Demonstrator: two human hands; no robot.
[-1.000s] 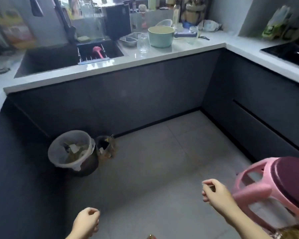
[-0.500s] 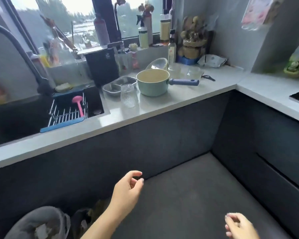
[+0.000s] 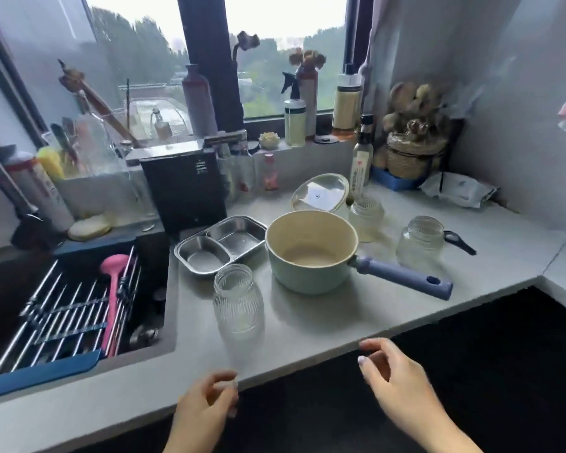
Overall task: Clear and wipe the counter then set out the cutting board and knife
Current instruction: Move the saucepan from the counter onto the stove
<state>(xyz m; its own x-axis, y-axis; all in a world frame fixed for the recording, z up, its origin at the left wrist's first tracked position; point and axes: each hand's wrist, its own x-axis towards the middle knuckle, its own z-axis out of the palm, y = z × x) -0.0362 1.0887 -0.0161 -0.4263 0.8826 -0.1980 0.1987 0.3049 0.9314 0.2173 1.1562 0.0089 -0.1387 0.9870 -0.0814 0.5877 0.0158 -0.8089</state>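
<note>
While both my hands sit low at the front edge of the counter (image 3: 307, 325), neither holds anything. Left hand (image 3: 206, 411): fingers loosely curled, empty, blurred, just below the edge. Right hand (image 3: 402, 384): fingers relaxed and half bent, thumb out, also empty, well apart from everything on top.

Counter layout, front to back:
- ribbed glass jar (image 3: 237, 304) upright, nearest the edge
- steel two-compartment tray (image 3: 219, 248) just behind it
- mint pot (image 3: 311, 256) right of the tray, cream inside, blue handle pointing right. Tray corner and pot are very close — can't tell if they touch
- glass lid (image 3: 321, 192) tilted behind the pot
- two more glass jars (image 3: 420, 240) right of the pot, behind the handle
- small black tool (image 3: 459, 241) lying just beside the rightmost jar

Sink (image 3: 157, 322) on the left — wire rack (image 3: 62, 318) across it, pink ladle (image 3: 113, 289) lying on the rack.
</note>
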